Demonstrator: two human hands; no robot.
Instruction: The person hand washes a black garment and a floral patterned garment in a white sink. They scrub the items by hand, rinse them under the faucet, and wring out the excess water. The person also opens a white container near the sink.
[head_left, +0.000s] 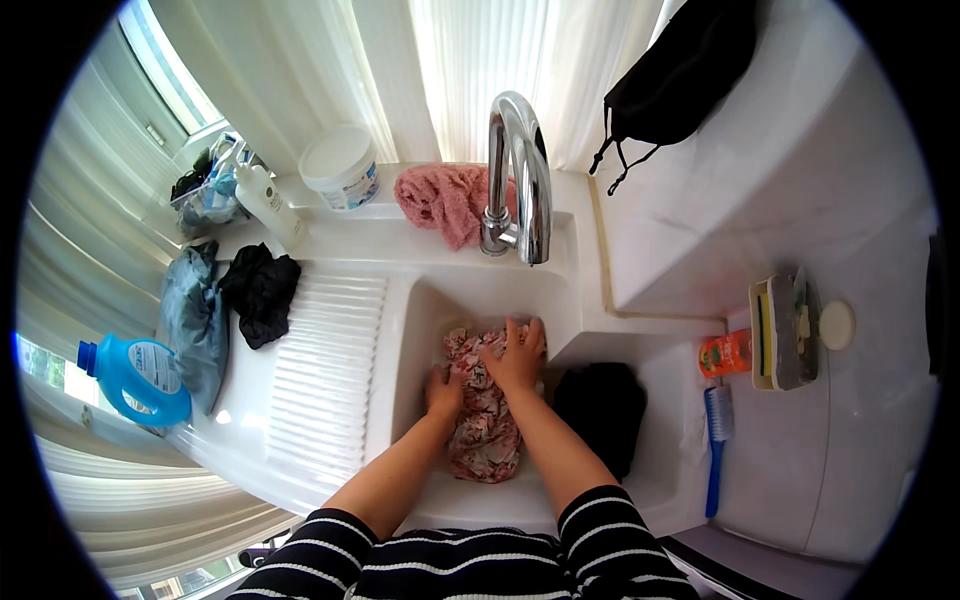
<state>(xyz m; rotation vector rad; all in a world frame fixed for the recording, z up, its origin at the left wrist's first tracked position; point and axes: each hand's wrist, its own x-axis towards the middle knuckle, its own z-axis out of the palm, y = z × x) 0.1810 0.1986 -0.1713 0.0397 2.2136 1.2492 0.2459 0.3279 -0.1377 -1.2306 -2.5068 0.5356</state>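
A crumpled pink, floral-patterned garment (482, 425) lies wet-looking in the white sink basin (408, 330). My right hand (518, 357) rests on its upper part, fingers spread over the cloth and thumb apart. At the garment's left edge, my left hand (442, 392) is closed on the fabric, its fingers curled down and partly hidden. To the right of my right forearm, a bundle of black cloth (600, 415) sits in the adjoining part of the sink. Above the basin stands a chrome faucet (520, 180); no water is seen running from it.
A ribbed washboard (325, 370) slopes left of the basin. Beyond it are black cloth (260, 295), a grey-blue garment (195, 320) and a blue detergent bottle (145, 380). A pink towel (445, 200) and white tub (340, 165) line the back; a blue brush (716, 440) lies right.
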